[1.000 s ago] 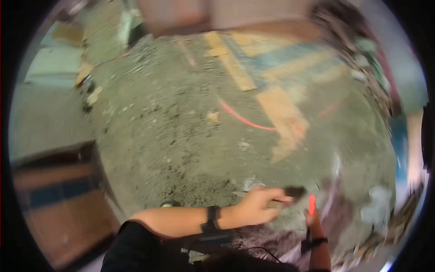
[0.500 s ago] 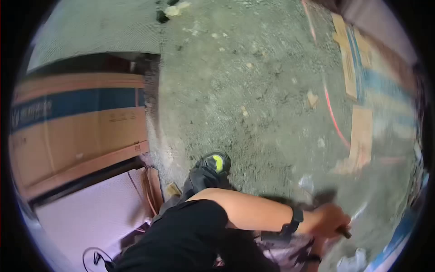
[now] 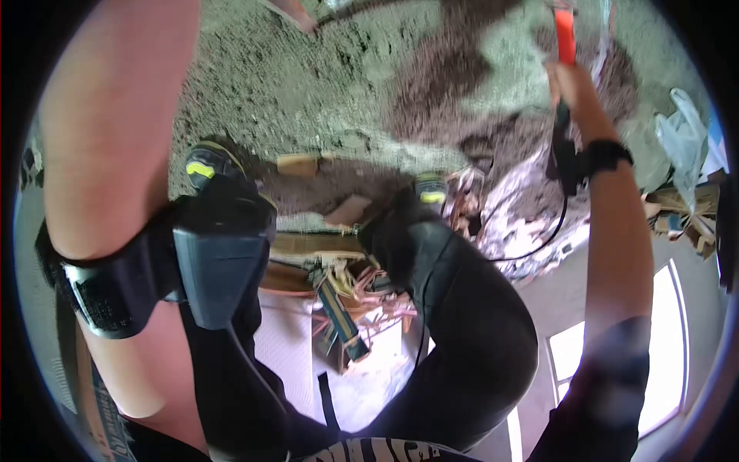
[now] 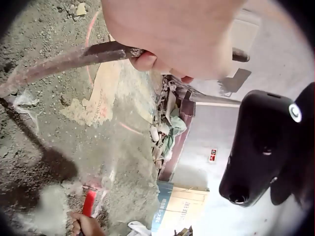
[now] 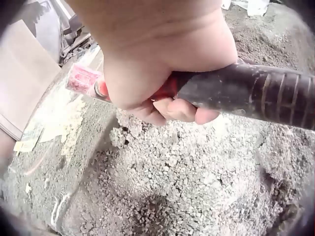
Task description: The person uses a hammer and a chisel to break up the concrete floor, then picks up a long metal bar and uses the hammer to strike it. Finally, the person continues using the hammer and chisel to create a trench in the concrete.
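In the left wrist view my left hand (image 4: 172, 37) grips a dark, worn bar (image 4: 74, 59) that curves away to the left; its short other end pokes out past the hand. That hand lies outside the head view, where only the forearm shows. My right hand (image 3: 576, 86) holds a tool with a red part (image 3: 566, 37) at the upper right of the head view. From the right wrist, the fingers of this hand (image 5: 162, 64) curl round the tool's black, ribbed handle (image 5: 246, 91), above grey, crumbly ground (image 5: 197, 172).
Both shoes (image 3: 208, 163) stand on the rough ground. Wood scraps and debris (image 3: 362, 296) lie between the legs. A plastic bag (image 3: 681, 138) is at the right, and a black cable (image 3: 539, 250) loops below the right wrist. Flat cardboard (image 4: 106, 91) lies on the ground.
The head view has tilted down toward the legs and shoes. The left arm has moved from the lower middle to the upper left, its hand out of frame; the right hand shows higher up.
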Motion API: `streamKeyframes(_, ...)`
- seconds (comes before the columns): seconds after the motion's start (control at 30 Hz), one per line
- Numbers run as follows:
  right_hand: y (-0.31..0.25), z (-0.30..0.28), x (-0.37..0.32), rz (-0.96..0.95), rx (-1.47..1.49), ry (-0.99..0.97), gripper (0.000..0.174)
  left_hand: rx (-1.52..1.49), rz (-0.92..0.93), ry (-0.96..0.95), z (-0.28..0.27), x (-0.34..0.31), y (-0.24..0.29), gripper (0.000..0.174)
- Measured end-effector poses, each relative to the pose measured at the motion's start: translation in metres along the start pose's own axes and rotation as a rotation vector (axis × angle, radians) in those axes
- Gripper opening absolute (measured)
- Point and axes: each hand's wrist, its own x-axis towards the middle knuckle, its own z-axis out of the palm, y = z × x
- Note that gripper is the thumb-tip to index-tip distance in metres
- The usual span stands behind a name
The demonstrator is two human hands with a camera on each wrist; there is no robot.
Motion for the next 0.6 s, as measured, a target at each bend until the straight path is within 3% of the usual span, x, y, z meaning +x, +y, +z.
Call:
streamKeyframes(0.03, 0.004, 0.006, 0.0, -0.001, 0.144, 0.023, 0.031, 0.013, -0.007, -0.023, 0.006, 0.0, 0.001, 0.013)
streamKeyframes(0.1, 0.004, 0.009, 0.001, -0.092, -0.024, 0.089, 0.028, 0.029, -0.012, -0.065, 0.018, -0.004, 0.004, 0.014)
streamKeyframes(0.13, -0.002, 0.011, -0.011, -0.243, 0.048, 0.013, 0.027, 0.035, -0.014, -0.09, 0.023, -0.003, 0.003, 0.015)
streamKeyframes(0.17, 0.017, 0.015, 0.019, -0.098, 0.034, 0.19, 0.02, 0.042, -0.019, -0.116, 0.028, 0.0, 0.002, 0.015)
streamKeyframes(0.2, -0.008, 0.018, -0.015, -0.067, 0.075, 0.131, 0.028, 0.056, -0.026, -0.142, 0.034, 0.001, 0.004, 0.016)
streamKeyframes(0.27, 0.016, 0.022, -0.02, -0.332, 0.158, -0.034, 0.034, 0.086, -0.022, -0.194, 0.042, 0.003, 0.005, 0.017)
streamKeyframes(0.37, 0.013, 0.044, 0.009, -0.206, 0.105, 0.292, 0.03, 0.034, 0.062, -0.344, 0.054, 0.015, -0.001, 0.019)
streamKeyframes(0.4, 0.016, 0.047, 0.009, -0.097, 0.141, 0.293, 0.027, -0.059, 0.067, -0.421, 0.058, 0.023, -0.005, 0.019)
streamKeyframes(0.43, 0.015, 0.049, 0.005, 0.015, 0.182, 0.278, 0.027, 0.157, 0.044, -0.248, 0.082, 0.019, -0.001, 0.027)
streamKeyframes(0.5, 0.001, 0.045, 0.0, 0.011, -0.017, 0.28, 0.03, 0.154, 0.095, -0.406, 0.086, 0.032, -0.011, 0.028)
streamKeyframes(0.53, -0.008, 0.038, -0.011, 0.115, 0.065, 0.188, 0.037, 0.216, 0.157, -0.431, 0.099, 0.034, -0.015, 0.028)
streamKeyframes(0.57, -0.007, 0.04, -0.013, 0.041, 0.013, 0.295, 0.036, 0.275, 0.22, -0.453, 0.112, 0.036, -0.018, 0.028)
streamKeyframes(0.6, -0.003, 0.038, -0.015, 0.049, 0.033, 0.271, 0.036, 0.251, 0.175, -0.465, 0.121, 0.035, -0.018, 0.028)
